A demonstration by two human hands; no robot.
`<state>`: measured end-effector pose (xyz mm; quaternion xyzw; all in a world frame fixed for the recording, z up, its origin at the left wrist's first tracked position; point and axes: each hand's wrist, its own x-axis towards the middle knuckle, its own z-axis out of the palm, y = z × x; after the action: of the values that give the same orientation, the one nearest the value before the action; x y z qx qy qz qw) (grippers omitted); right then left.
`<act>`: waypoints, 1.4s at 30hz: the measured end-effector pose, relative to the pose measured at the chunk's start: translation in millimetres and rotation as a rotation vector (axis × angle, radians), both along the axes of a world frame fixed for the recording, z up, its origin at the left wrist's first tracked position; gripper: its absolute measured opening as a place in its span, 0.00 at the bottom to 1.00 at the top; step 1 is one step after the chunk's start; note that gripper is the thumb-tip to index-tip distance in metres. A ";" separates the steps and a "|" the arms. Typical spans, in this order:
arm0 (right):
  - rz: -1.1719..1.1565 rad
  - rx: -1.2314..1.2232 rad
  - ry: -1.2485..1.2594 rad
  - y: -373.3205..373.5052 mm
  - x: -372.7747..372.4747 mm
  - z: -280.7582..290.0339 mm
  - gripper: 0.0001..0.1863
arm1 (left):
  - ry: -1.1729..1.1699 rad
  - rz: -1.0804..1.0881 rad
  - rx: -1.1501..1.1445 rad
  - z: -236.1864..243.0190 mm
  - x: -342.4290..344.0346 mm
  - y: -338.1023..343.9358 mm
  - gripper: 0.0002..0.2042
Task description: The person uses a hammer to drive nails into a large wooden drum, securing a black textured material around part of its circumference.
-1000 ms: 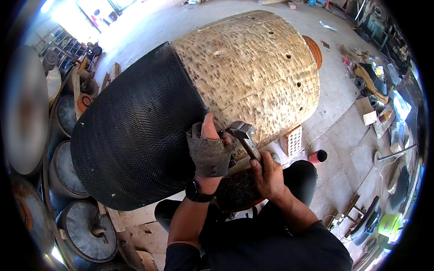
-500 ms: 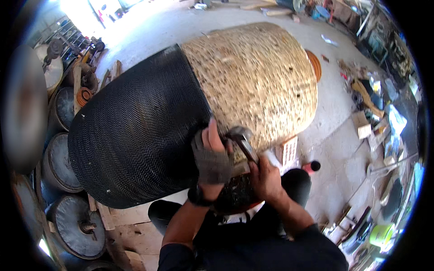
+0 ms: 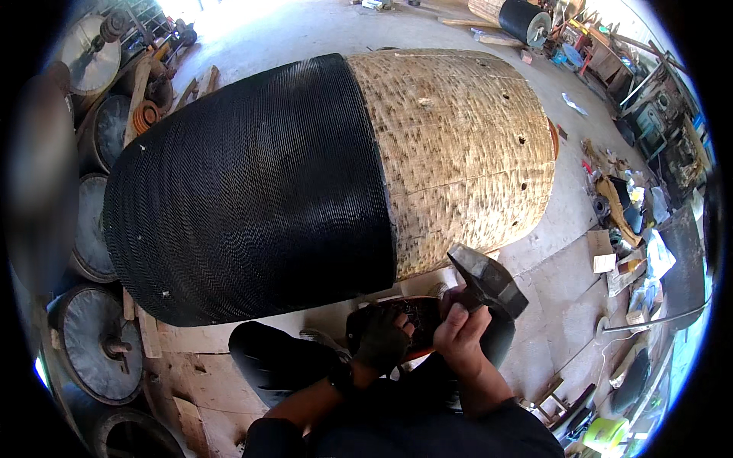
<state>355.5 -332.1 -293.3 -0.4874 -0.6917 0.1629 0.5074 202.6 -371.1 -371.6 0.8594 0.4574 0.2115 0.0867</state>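
A large roller lies across the view in front of me. Black ridged covering (image 3: 252, 191) wraps its left part, and its right part is a bare tan surface (image 3: 466, 145) dotted with dark pits and a few round holes. In my right hand (image 3: 463, 332) is a hammer (image 3: 492, 282), its metal head raised off the roller's near right side. My left hand (image 3: 382, 340), in a dark glove, is at a red-rimmed container (image 3: 424, 317) between my knees. Its fingers are curled, and whatever they hold is hidden. Small dark bits, too fine to name, lie in the container.
Dark drums with metal end discs (image 3: 99, 343) line the left side. Along the right lie a cardboard box (image 3: 601, 250), scraps, a thin metal stand (image 3: 603, 330) and a lime-green container (image 3: 605, 433). Another black-covered roller (image 3: 525, 21) lies at the far right.
My left hand has come down off the covering's edge to the container. The hammer has lifted away from the roller and moved right in my right hand. The view has shifted.
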 end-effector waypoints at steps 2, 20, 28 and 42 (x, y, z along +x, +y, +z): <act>-0.050 -0.165 -0.182 11.4 -4.9 -3.2 0.10 | 0.037 -0.041 -0.079 9.4 -1.6 2.1 0.12; -0.040 -0.012 -0.049 -11.3 -3.8 21.8 0.12 | -0.023 0.022 -0.009 -3.0 4.9 2.8 0.10; -0.080 -0.291 -0.194 9.3 -4.6 0.3 0.06 | -0.212 0.111 0.275 46.1 -16.9 18.7 0.13; -0.044 -0.078 -0.053 -10.8 -3.9 4.0 0.09 | -0.154 0.323 0.837 88.9 -126.5 117.7 0.21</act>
<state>351.7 -342.9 -289.3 -0.5260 -0.6871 0.1655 0.4732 76.1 -253.4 -282.7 0.7198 0.4532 0.4521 -0.2685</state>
